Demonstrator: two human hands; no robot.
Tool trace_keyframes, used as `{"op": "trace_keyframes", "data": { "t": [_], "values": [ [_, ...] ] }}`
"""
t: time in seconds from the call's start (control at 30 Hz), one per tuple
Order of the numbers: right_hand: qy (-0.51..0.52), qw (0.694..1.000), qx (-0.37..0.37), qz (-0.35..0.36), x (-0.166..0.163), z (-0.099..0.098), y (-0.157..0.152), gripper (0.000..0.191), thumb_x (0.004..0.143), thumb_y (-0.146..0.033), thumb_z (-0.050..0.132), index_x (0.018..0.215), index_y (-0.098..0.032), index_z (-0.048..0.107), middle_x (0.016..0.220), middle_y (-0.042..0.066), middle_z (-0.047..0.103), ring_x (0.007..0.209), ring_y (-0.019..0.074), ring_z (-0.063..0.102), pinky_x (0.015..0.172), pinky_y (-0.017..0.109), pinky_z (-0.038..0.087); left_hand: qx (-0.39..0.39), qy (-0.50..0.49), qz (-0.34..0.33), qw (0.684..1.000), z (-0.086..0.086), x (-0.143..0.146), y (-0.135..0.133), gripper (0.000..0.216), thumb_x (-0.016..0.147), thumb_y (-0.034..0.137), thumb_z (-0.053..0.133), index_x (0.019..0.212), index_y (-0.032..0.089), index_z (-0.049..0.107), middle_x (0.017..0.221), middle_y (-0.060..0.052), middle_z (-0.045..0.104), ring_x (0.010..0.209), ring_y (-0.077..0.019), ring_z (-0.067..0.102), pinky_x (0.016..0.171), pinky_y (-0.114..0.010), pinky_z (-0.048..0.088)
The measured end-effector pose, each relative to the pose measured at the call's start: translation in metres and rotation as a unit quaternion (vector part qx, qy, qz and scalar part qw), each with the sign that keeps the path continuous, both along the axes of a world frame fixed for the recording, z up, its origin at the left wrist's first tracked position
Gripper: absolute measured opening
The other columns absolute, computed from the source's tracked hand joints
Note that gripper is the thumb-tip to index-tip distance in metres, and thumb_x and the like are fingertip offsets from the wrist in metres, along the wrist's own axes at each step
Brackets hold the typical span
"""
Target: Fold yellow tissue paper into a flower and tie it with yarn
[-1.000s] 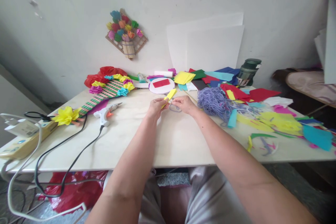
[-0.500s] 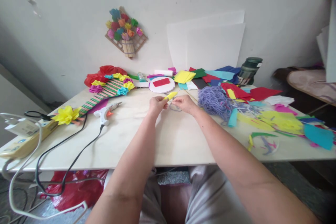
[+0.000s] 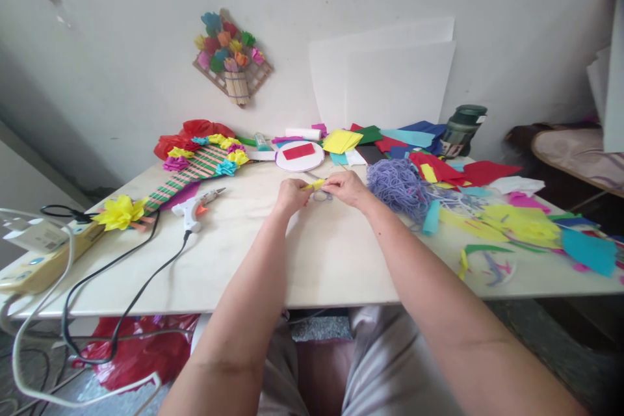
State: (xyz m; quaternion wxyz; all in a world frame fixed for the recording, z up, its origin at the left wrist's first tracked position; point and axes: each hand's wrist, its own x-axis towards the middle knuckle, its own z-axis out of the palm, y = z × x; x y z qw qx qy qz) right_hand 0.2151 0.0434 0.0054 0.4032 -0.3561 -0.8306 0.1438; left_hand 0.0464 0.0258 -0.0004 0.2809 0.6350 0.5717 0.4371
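Between my hands is a small rolled or folded piece of yellow paper (image 3: 314,184), held a little above the table. My left hand (image 3: 292,195) is closed around its left end. The fingers of my right hand (image 3: 345,188) pinch at its right end. A bit of purple yarn (image 3: 322,196) shows just below the fingers, partly hidden. Beyond the hands lies a white oval disc (image 3: 299,166) with a red paper rectangle (image 3: 299,151) on it. To the right of my right hand is a tangled heap of purple yarn (image 3: 397,190).
A glue gun (image 3: 195,208) with a black cord lies on the left, by a striped green craft piece with paper flowers (image 3: 195,172). A power strip (image 3: 49,266) sits at the left edge. Coloured paper (image 3: 344,141) and a dark jar (image 3: 463,131) line the back; scraps (image 3: 521,224) cover the right.
My right fingers have moved left and up onto the right end of the yellow paper, which earlier stuck out free of my left hand. My left hand has stayed nearly still.
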Motion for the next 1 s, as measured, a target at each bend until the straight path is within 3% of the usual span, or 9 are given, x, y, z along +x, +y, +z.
{"op": "trace_keyframes", "data": {
  "t": [0.33,0.5,0.63,0.83,1.0],
  "values": [
    [-0.026,0.997,0.071,0.023,0.007,0.005,0.006,0.013,0.071,-0.025,0.061,0.068,-0.016,0.071,0.057,0.002,0.05,0.061,0.0132,0.047,0.058,0.025,0.033,-0.047,0.067,-0.088,0.993,0.006,-0.002,-0.005,0.016,0.062,0.024,0.059,0.049,0.015,0.061,0.039,-0.001,0.053,0.035,-0.0092,0.044,0.041,-0.021,0.033],
    [-0.042,0.996,0.079,0.01,0.01,0.005,0.009,0.014,0.072,-0.029,0.061,0.068,-0.02,0.071,0.057,0.002,0.05,0.062,0.0133,0.046,0.059,0.025,0.032,-0.079,0.04,-0.131,0.987,0.015,-0.004,-0.013,0.013,0.059,0.021,0.061,0.049,0.013,0.06,0.041,-0.001,0.053,0.036,-0.0087,0.046,0.04,-0.02,0.035],
    [-0.031,0.997,0.06,0.029,0.009,0.008,0.006,0.017,0.071,-0.032,0.061,0.065,-0.02,0.071,0.055,0.001,0.05,0.061,0.0127,0.045,0.059,0.025,0.033,-0.117,0.0,-0.207,0.971,0.019,-0.008,-0.017,0.013,0.058,0.024,0.065,0.054,0.012,0.064,0.044,-0.002,0.055,0.04,-0.0091,0.048,0.041,-0.019,0.038],
    [0.053,0.99,-0.101,0.085,0.006,0.01,-0.005,0.017,0.065,-0.032,0.064,0.061,-0.015,0.068,0.055,-0.001,0.051,0.056,0.0105,0.046,0.054,0.024,0.034,-0.176,-0.042,-0.322,0.929,0.026,-0.01,-0.026,0.018,0.06,0.031,0.069,0.059,0.013,0.066,0.053,-0.006,0.059,0.046,-0.0097,0.051,0.045,-0.02,0.041],
    [0.115,0.947,-0.281,0.101,0.01,0.011,-0.011,0.022,0.055,-0.033,0.07,0.063,-0.013,0.068,0.06,0.001,0.059,0.058,0.0109,0.05,0.057,0.024,0.038,-0.2,-0.104,-0.355,0.907,0.02,-0.009,-0.023,0.024,0.058,0.032,0.072,0.071,0.012,0.068,0.06,-0.007,0.062,0.048,-0.0099,0.052,0.046,-0.02,0.042]
  ]
}}
